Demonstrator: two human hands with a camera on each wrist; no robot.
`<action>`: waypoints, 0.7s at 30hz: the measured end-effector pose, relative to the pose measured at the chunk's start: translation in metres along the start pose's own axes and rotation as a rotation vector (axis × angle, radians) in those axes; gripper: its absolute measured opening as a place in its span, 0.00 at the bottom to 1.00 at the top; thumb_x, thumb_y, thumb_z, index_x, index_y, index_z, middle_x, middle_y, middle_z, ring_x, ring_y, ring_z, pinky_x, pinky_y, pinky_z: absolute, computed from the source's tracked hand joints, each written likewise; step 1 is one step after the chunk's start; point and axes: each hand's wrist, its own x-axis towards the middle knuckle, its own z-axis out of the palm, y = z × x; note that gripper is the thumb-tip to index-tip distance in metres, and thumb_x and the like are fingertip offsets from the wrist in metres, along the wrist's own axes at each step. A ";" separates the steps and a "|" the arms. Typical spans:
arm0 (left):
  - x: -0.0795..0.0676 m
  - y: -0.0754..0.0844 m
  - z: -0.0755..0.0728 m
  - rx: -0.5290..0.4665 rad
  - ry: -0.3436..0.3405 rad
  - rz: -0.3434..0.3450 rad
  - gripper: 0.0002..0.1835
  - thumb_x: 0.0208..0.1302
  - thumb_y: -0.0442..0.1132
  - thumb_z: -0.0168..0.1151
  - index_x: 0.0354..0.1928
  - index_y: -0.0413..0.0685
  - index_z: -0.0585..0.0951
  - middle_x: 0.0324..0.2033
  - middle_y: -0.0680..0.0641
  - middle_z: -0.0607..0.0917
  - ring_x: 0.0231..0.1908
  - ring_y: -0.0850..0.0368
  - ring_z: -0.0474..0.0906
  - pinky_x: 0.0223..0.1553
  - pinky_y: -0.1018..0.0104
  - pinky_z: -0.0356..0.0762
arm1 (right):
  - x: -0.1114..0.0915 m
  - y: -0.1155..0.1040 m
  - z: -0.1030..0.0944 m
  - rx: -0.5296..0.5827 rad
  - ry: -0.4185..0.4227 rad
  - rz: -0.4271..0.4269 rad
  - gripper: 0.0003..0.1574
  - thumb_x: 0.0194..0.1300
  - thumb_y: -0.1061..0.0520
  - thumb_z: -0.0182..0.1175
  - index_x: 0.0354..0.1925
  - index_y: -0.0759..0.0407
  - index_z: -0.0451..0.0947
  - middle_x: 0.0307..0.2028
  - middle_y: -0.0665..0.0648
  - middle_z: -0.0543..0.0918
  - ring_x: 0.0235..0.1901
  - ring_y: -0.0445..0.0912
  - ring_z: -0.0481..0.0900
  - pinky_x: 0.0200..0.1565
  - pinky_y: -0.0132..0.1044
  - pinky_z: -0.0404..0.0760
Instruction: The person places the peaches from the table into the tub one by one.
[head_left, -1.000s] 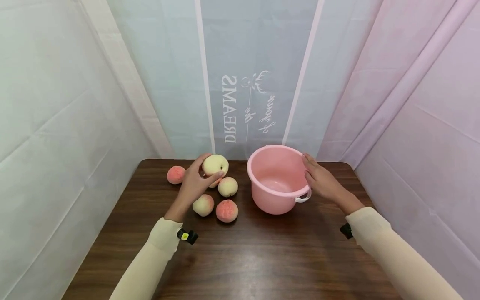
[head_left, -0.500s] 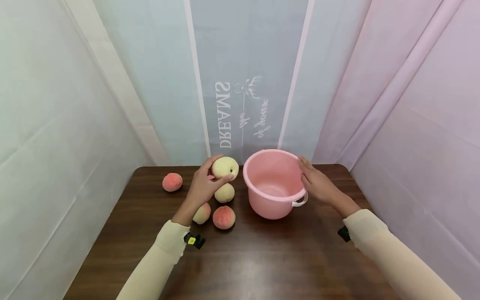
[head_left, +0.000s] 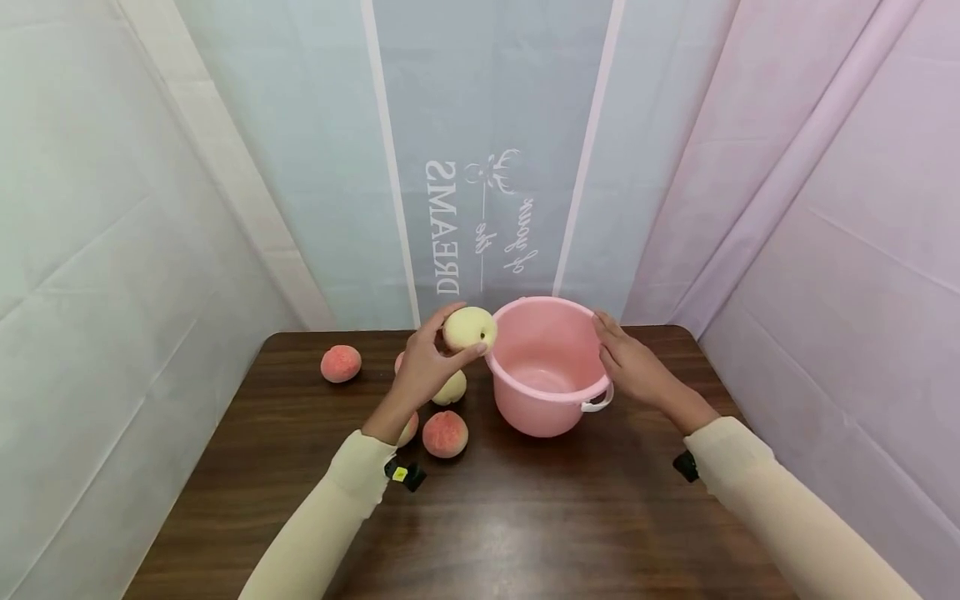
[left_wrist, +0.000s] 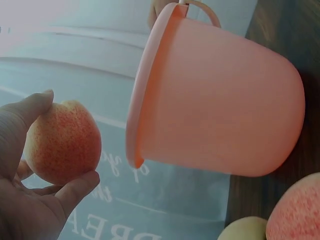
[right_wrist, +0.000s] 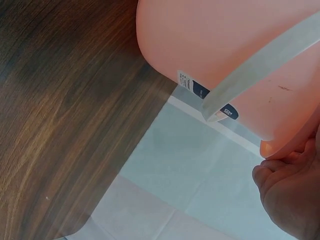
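Observation:
My left hand (head_left: 423, 367) holds a pale yellow peach (head_left: 468, 327) between thumb and fingers, level with the left rim of a pink bucket (head_left: 536, 412). Seen from the left wrist, the same peach (left_wrist: 65, 142) shows a red-speckled side and is apart from the bucket wall (left_wrist: 225, 100). My right hand (head_left: 633, 362) grips the bucket's right rim, and its curled fingers appear under that rim in the right wrist view. The bucket stands upright; the part of its inside that shows holds nothing. Its white handle (head_left: 598, 403) hangs down on the right.
Several peaches lie left of the bucket on the dark wooden table (head_left: 540, 517): a red one (head_left: 341, 364) far left, a red one (head_left: 446, 434) in front, a pale one (head_left: 451, 388), and others partly behind my left hand. A printed curtain (head_left: 487, 108) hangs behind.
My left hand has carried the peach rightward from above the other peaches to the bucket's left rim. The right hand keeps its place on the rim. The head view has shifted slightly.

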 end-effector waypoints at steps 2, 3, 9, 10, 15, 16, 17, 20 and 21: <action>0.002 0.002 0.005 -0.015 -0.009 0.011 0.37 0.58 0.53 0.76 0.69 0.67 0.73 0.51 0.51 0.81 0.42 0.54 0.79 0.40 0.62 0.82 | 0.000 0.001 0.001 -0.005 0.004 -0.001 0.35 0.82 0.56 0.39 0.77 0.73 0.46 0.78 0.71 0.46 0.77 0.64 0.46 0.72 0.61 0.54; 0.003 0.002 0.008 -0.021 -0.015 0.016 0.37 0.58 0.52 0.76 0.69 0.66 0.73 0.52 0.51 0.81 0.42 0.54 0.79 0.40 0.62 0.82 | 0.001 0.001 0.001 -0.008 0.006 -0.001 0.35 0.82 0.56 0.40 0.77 0.73 0.46 0.78 0.70 0.46 0.77 0.64 0.46 0.72 0.61 0.54; 0.007 0.006 0.022 -0.031 -0.063 0.013 0.36 0.59 0.51 0.76 0.69 0.66 0.73 0.57 0.52 0.79 0.46 0.55 0.78 0.42 0.63 0.82 | 0.001 0.003 0.002 -0.013 0.002 0.001 0.36 0.82 0.56 0.40 0.78 0.72 0.46 0.78 0.70 0.46 0.77 0.64 0.47 0.72 0.61 0.55; 0.008 0.006 0.024 -0.036 -0.071 0.012 0.36 0.59 0.50 0.76 0.69 0.65 0.73 0.57 0.52 0.79 0.46 0.55 0.78 0.43 0.62 0.82 | 0.001 0.002 0.002 -0.014 0.001 0.003 0.36 0.82 0.56 0.40 0.78 0.72 0.46 0.78 0.70 0.46 0.77 0.64 0.46 0.72 0.61 0.55; 0.010 0.006 0.032 -0.045 -0.099 0.016 0.38 0.59 0.50 0.77 0.70 0.58 0.73 0.58 0.51 0.78 0.47 0.54 0.78 0.44 0.61 0.82 | 0.001 0.001 0.002 -0.010 0.000 0.005 0.36 0.82 0.55 0.39 0.77 0.72 0.46 0.78 0.70 0.47 0.77 0.63 0.46 0.72 0.61 0.54; 0.011 0.006 0.034 -0.044 -0.102 0.021 0.38 0.59 0.49 0.77 0.70 0.56 0.73 0.58 0.51 0.79 0.47 0.54 0.78 0.43 0.61 0.82 | 0.001 0.002 0.002 -0.009 -0.002 0.007 0.36 0.82 0.55 0.39 0.78 0.72 0.46 0.78 0.70 0.46 0.77 0.63 0.45 0.72 0.61 0.54; 0.011 0.006 0.035 -0.040 -0.102 0.025 0.38 0.58 0.49 0.77 0.70 0.56 0.73 0.58 0.51 0.79 0.47 0.54 0.78 0.43 0.61 0.81 | 0.001 0.002 0.002 -0.010 0.000 0.007 0.36 0.82 0.55 0.39 0.78 0.72 0.46 0.78 0.70 0.47 0.77 0.63 0.46 0.72 0.61 0.54; 0.014 0.007 0.040 -0.022 -0.104 0.042 0.38 0.58 0.49 0.77 0.70 0.56 0.74 0.58 0.52 0.79 0.46 0.55 0.77 0.42 0.62 0.81 | 0.001 0.002 0.002 -0.014 0.003 0.005 0.36 0.82 0.57 0.41 0.78 0.72 0.46 0.78 0.70 0.47 0.77 0.64 0.46 0.72 0.61 0.54; 0.015 0.007 0.041 -0.014 -0.104 0.048 0.37 0.58 0.49 0.77 0.69 0.57 0.74 0.57 0.52 0.79 0.46 0.55 0.77 0.42 0.63 0.80 | 0.001 0.002 0.002 -0.016 0.004 0.005 0.36 0.81 0.58 0.41 0.77 0.72 0.47 0.78 0.70 0.47 0.77 0.64 0.46 0.72 0.61 0.55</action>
